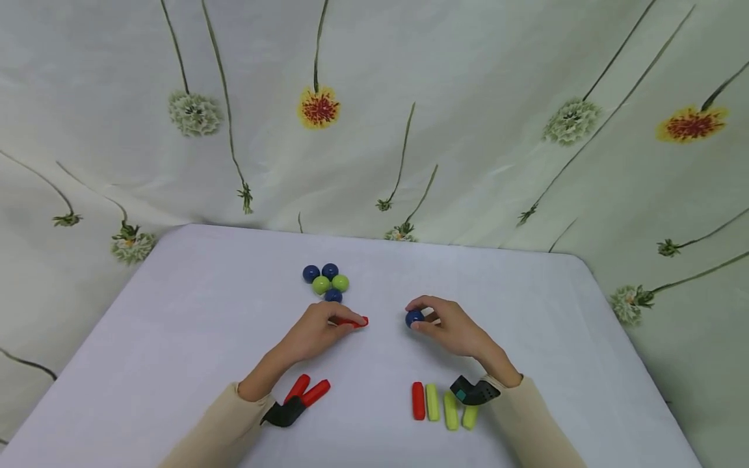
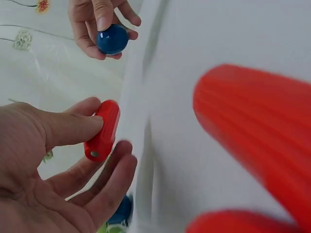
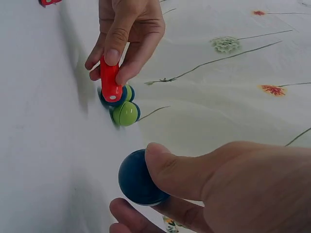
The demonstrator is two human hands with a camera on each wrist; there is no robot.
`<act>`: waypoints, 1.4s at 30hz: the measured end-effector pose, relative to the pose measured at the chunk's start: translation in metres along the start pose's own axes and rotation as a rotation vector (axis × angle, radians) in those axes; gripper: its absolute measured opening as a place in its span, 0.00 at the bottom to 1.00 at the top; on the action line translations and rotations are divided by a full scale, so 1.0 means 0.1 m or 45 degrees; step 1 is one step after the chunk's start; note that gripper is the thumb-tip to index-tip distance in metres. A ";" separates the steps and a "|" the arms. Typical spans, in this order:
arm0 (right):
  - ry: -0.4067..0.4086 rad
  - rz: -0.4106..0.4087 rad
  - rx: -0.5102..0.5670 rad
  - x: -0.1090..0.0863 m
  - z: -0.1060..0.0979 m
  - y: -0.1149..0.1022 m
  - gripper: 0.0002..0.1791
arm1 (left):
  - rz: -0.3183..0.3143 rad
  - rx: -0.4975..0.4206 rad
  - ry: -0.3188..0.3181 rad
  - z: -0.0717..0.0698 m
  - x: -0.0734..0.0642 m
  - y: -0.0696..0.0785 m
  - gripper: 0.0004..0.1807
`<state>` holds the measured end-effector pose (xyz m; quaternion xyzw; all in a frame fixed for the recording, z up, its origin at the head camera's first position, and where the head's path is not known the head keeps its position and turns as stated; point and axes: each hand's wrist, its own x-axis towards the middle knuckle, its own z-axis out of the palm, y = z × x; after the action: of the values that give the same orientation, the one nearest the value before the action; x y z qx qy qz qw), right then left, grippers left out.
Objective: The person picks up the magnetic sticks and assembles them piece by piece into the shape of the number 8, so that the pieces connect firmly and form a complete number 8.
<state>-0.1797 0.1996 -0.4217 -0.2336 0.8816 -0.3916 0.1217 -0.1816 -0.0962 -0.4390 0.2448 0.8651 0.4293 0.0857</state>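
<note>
The left hand [image 1: 316,331] pinches a red stick [image 2: 103,131] between thumb and fingers, its lower fingers spread away from the stick; the right hand [image 1: 453,328] grips a blue ball [image 3: 138,178], thumb on one side and fingers on the other. The two hands face each other above the middle of the white counter [image 1: 205,292], with a bare gap between stick and ball; both things look lifted, though it is hard to be sure how far they clear the surface.

Just beyond the left hand, three more blue balls [image 1: 330,271] and two green balls [image 1: 321,285] sit bunched together; the nearest blue one lies close behind the left fingers.

By the left wrist, two loose red sticks [image 1: 316,393] lie at an angle to each other, their near ends hidden behind a black wrist device [image 1: 283,413]; on the other side, by the right wrist, another red stick [image 1: 418,401] lies beside three yellow-green sticks [image 1: 450,411] in a loose row, the rightmost partly covered by the right arm's device [image 1: 474,391]. Beige sleeves [image 1: 535,426] cover both forearms; behind the counter hangs a pale cloth [image 1: 468,84] printed with long-stemmed flowers.
</note>
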 end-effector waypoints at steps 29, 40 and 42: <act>0.040 0.015 -0.051 -0.03 0.01 0.16 0.15 | -0.160 -0.191 0.012 0.46 0.42 0.21 0.10; 0.025 0.000 -0.086 -0.02 0.05 0.21 0.15 | -0.215 -0.172 0.046 0.52 0.44 0.27 0.09; 0.028 0.002 -0.088 -0.02 0.06 0.22 0.14 | -0.217 -0.164 0.043 0.52 0.44 0.27 0.09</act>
<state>-0.1826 0.2098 -0.4418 -0.2327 0.8961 -0.3634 0.1041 -0.1918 -0.0234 -0.4472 0.1570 0.8548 0.4791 0.1228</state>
